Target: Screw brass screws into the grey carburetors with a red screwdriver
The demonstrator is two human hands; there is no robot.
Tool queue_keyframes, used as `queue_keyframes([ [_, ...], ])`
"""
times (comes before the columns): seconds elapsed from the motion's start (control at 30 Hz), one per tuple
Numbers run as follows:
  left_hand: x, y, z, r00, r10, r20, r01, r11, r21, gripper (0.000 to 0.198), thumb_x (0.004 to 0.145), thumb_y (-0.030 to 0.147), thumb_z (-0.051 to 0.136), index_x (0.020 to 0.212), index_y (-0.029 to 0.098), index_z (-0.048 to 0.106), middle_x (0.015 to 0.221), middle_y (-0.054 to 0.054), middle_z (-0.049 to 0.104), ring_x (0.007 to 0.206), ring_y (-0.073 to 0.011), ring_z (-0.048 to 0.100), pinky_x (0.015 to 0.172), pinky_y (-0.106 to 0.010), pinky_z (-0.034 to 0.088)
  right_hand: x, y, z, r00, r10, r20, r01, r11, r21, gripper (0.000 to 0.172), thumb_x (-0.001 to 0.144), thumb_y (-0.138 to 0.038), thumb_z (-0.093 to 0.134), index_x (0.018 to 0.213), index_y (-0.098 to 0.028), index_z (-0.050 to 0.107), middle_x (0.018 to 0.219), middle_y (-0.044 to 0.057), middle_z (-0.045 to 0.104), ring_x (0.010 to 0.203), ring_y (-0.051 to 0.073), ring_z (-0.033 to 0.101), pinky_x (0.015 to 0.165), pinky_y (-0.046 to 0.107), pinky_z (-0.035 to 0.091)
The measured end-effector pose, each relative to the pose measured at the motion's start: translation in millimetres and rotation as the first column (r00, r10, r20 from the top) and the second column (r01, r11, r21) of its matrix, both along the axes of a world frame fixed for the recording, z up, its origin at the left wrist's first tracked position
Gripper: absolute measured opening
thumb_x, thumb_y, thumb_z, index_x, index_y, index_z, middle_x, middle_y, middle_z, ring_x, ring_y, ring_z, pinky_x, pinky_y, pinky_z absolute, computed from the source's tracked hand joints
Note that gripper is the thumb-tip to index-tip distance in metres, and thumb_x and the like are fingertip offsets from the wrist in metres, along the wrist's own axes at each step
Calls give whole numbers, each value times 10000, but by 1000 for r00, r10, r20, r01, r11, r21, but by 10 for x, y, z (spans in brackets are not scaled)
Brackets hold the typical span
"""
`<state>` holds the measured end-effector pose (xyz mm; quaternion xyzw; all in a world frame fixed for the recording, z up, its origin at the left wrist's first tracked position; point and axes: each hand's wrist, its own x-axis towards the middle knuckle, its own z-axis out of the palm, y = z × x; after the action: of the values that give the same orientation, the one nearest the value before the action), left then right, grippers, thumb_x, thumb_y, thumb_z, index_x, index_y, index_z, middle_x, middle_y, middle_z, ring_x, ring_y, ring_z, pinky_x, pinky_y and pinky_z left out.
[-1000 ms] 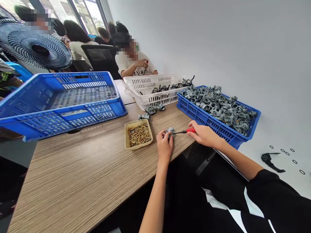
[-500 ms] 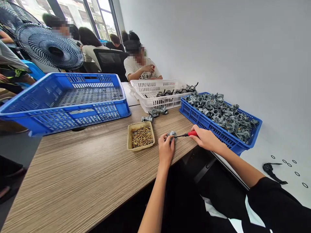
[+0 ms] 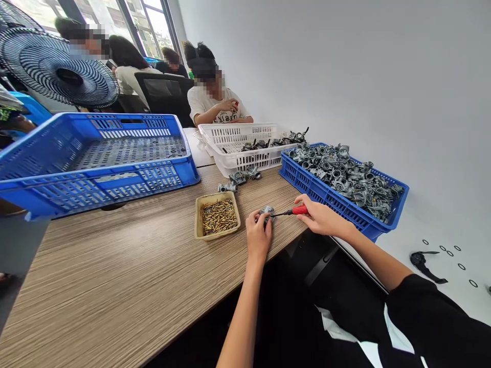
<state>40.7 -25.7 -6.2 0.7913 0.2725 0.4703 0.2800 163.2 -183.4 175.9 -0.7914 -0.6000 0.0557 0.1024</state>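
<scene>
My left hand (image 3: 259, 235) is closed around a grey metal casting (image 3: 267, 210) resting on the table, and its fingers hide part of it. A red-handled screwdriver (image 3: 299, 210) is gripped in my right hand (image 3: 318, 216). Its dark shaft lies nearly level and reaches the casting beside my left fingertips; the tip itself is too small to make out. Left of my hands stands a cream tub (image 3: 198, 217) filled with brass-coloured screws (image 3: 219, 216). A few more grey castings (image 3: 238, 178) lie behind the tub.
A blue crate (image 3: 399, 214) heaped with grey castings stands to the right. Behind is a white basket (image 3: 230, 164) holding dark-handled parts. A large blue crate (image 3: 149, 179) sits at the left, near a fan (image 3: 69, 76). Across the table sits a person (image 3: 218, 105).
The whole view has shifted slightly, so things appear a little farther left. My right hand shows more of the screwdriver's red handle. Both holds stay the same.
</scene>
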Motion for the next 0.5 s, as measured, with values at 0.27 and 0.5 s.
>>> queue_keyframes([
  [0.27, -6, -7, 11, 1000, 2, -8, -3, 1000, -10, 181, 989, 261, 607, 1081, 215, 755, 1257, -131, 610, 1054, -259, 596, 1034, -469, 527, -4, -3, -20, 999, -53, 11, 53, 999, 2, 238, 1079, -372, 537, 1247, -229, 448, 940, 37, 725, 869, 238, 718, 699, 274, 396],
  [0.5, -12, -11, 12, 1000, 4, -18, -4, 1000, -20, 186, 987, 264, 604, 1085, 218, 755, 1256, -139, 612, 1070, -275, 594, 1043, -486, 522, -5, -17, -39, 992, -113, 58, 114, 993, -9, 214, 1083, -409, 528, 1173, -222, 473, 848, 32, 701, 797, 238, 702, 655, 273, 361],
])
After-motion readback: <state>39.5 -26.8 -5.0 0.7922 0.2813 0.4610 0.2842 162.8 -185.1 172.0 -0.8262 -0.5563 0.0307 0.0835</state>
